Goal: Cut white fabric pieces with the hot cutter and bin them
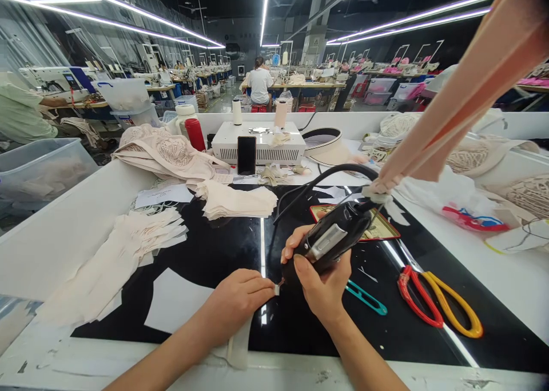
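Note:
In the head view my right hand (pixel 321 276) is wrapped round a black corded hand tool (pixel 330 236) with a silver plate on its side. Its lower end points down toward the fingertips of my left hand (pixel 242 299). The left fingers are pressed together over a pale fabric strip (pixel 238 345), most of it hidden under the hand; a small whitish end shows at the fingertips, close to the tool's tip. A white paper pattern piece (pixel 175 302) lies partly beneath my left forearm. Peach cloth (pixel 446 94) rises from the tool's upper end toward the top right.
Large scissors (pixel 454 305) and a teal-handled tool (pixel 366 298) lie to the right. Stacked beige fabric pieces (pixel 238 199) and more cut pieces (pixel 111 259) are left. Behind stand a phone (pixel 246 155) and a white box (pixel 259 145). A seated person (pixel 259 82) is far off.

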Motion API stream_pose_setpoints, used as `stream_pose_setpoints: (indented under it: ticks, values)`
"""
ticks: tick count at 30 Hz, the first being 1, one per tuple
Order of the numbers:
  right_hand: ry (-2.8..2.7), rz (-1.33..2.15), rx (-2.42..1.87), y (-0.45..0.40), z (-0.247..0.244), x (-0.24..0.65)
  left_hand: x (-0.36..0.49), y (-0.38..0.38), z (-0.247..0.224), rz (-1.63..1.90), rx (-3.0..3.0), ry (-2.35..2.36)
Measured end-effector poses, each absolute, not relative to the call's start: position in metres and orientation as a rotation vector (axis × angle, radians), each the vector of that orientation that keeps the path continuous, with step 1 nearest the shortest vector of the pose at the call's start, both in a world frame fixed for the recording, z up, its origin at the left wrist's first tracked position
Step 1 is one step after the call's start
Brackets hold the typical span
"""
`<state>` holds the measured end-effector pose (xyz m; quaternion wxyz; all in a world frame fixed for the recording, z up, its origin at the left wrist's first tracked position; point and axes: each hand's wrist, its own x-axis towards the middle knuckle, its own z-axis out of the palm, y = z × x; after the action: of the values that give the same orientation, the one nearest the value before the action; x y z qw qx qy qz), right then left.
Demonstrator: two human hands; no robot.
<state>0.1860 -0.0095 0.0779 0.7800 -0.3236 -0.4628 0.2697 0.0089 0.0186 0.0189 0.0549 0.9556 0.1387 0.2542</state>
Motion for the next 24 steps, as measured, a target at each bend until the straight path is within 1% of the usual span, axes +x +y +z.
stream_pose_setpoints:
  ticks: [6,17,24]
  values:
    - [-1.045,0.549,-0.748,-0.011,0.082,0.186,0.008,0.019,0.018,0.777,2.893,0.416]
    - [-1.003,0.597,-0.656,-0.018,0.074,0.182,0.006,0.02,0.018,0.76,2.857,0.423]
    - [-1.019,0.628,-0.681,-0.02,0.075,0.182,0.006,0.019,0.018,0.722,2.851,0.409]
